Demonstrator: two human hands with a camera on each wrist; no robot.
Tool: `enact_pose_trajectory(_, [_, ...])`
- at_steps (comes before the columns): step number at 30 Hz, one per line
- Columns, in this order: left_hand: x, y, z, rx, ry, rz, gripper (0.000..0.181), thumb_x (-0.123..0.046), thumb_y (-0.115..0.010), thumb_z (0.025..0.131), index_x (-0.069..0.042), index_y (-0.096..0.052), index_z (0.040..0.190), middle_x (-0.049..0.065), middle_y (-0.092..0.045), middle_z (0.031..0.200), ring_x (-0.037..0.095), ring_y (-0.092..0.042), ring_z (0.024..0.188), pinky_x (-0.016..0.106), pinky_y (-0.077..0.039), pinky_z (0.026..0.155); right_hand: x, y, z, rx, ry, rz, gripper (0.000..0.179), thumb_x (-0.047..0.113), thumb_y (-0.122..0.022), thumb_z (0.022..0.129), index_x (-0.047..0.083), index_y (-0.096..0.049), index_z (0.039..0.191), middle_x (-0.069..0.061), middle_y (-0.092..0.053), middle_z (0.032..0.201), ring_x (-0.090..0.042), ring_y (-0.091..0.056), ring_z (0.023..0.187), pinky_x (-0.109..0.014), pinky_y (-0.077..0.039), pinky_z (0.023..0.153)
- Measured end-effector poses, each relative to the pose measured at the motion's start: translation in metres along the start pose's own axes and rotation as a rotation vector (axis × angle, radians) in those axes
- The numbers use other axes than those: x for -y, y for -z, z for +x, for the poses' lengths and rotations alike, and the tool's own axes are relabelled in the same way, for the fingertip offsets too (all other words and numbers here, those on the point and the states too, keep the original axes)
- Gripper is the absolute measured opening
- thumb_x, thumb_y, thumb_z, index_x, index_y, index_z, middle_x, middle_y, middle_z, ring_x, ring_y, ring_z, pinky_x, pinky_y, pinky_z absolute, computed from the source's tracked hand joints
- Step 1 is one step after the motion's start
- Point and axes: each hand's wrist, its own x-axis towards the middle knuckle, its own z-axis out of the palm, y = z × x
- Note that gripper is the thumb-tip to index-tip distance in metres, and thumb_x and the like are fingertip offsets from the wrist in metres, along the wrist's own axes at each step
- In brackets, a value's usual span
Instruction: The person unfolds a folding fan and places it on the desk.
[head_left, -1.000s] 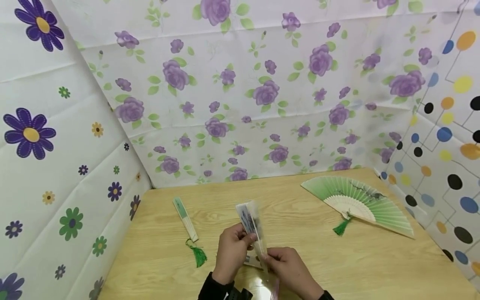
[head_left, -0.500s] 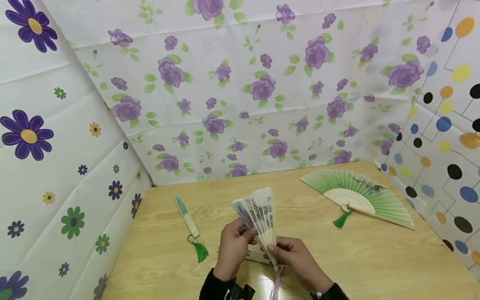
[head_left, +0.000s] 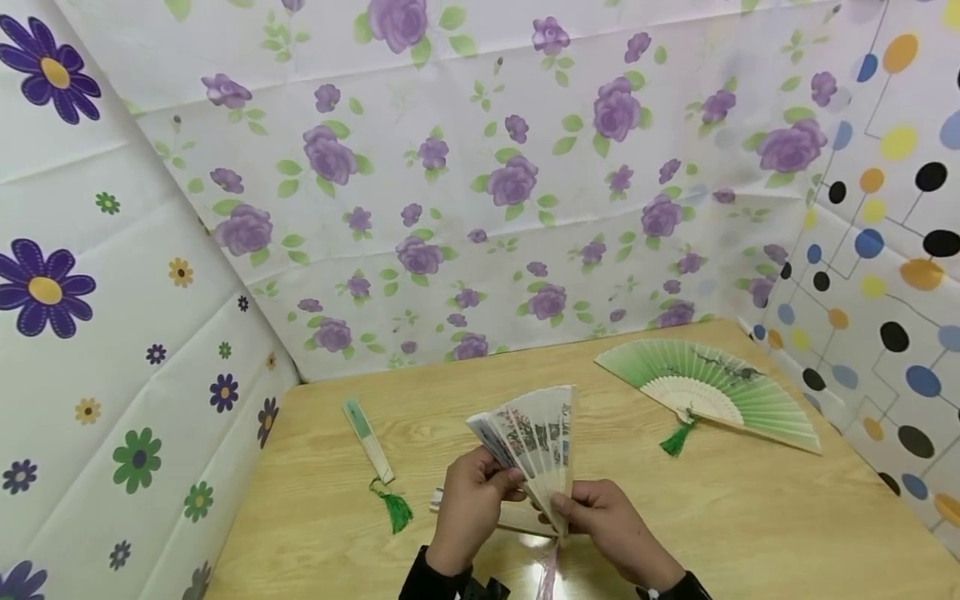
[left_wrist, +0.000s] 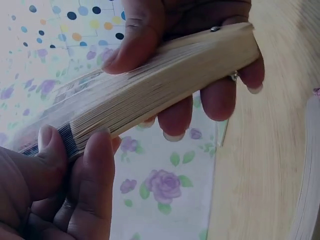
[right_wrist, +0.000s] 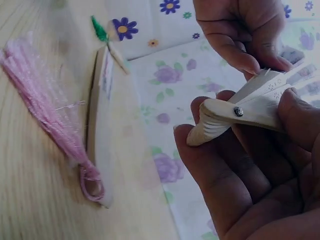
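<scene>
While looking down past two black sleeves (head_left: 435,581), see the printed fan (head_left: 536,437) held above the table (head_left: 300,500), spread part way, with pale ribs narrowing to a metal pivot (right_wrist: 238,111). Find the left hand (head_left: 474,504) at the printed fan's left edge, pinching the outer folds between thumb and fingers. Find the right hand (head_left: 607,529) at the printed fan's pivot end, gripping the ribs with thumb pressed on top and fingers curled underneath, slightly apart from one another.

Note a pink tassel (head_left: 549,575) below the printed fan's pivot end, and a folded fan (head_left: 517,518) on the table under the printed fan, partly hidden. Cannot tell the pink tassel's owner for certain; see its loop beside the folded fan's end in the right wrist view.

Left of the printed fan, see a green-tipped fan (head_left: 367,437), folded, with a green tassel (head_left: 396,510) at its near end. Right of the printed fan and farther off, see a green fan (head_left: 720,383) spread wide, with dark branch marks and a second green tassel (head_left: 677,440).

Beyond the printed fan, see rose cloth (head_left: 450,100); far to its left, daisy cloth (head_left: 142,250); far to its right, dotted cloth (head_left: 847,250).
</scene>
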Motion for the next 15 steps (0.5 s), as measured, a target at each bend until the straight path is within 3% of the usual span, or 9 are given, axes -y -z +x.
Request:
enact_pose_trajectory(5, [-0.004,-0.003,0.002,-0.054,-0.027,-0.03,0.02,-0.005,-0.059,0.097,-0.005,-0.063,0.116,0.017,-0.069,0.1,0.024,-0.068,0.088,0.033,-0.065,0.078,0.005,-0.002,-0.002,-0.174,-0.027,0.06,0.039,0.032,-0.064,0.096,-0.002,-0.061,0.078,-0.014,-0.07,0.094,-0.035,-0.066,0.097,-0.042,-0.063,0.086])
enact_pose_trajectory(7, [-0.005,-0.004,0.002,-0.083,-0.027,-0.031,0.019,-0.003,-0.059,0.096,-0.003,-0.064,0.114,0.018,-0.07,0.096,0.025,-0.067,0.085,0.032,-0.066,0.075,0.004,-0.003,-0.002,-0.215,-0.035,0.059,0.039,0.033,-0.064,0.096,-0.002,-0.063,0.078,-0.009,-0.07,0.09,-0.031,-0.066,0.094,-0.038,-0.063,0.085])
enact_pose_trajectory(12, [-0.021,-0.006,-0.007,-0.116,-0.004,0.019,0.018,0.002,-0.058,0.095,-0.001,-0.065,0.111,0.019,-0.071,0.092,0.03,-0.066,0.084,0.034,-0.066,0.075,-0.001,0.0,-0.004,-0.182,-0.034,-0.037,0.04,0.033,-0.064,0.096,-0.005,-0.066,0.084,-0.013,-0.07,0.09,-0.031,-0.065,0.091,-0.035,-0.059,0.084])
enact_pose_trajectory(15, [-0.018,-0.006,-0.007,-0.115,-0.021,0.062,0.018,-0.001,-0.059,0.095,-0.002,-0.065,0.112,0.017,-0.072,0.092,0.026,-0.067,0.084,0.032,-0.066,0.075,-0.003,0.003,-0.005,-0.138,-0.035,-0.088,0.037,0.034,-0.065,0.095,-0.002,-0.071,0.09,-0.017,-0.071,0.094,-0.033,-0.064,0.091,-0.042,-0.059,0.085])
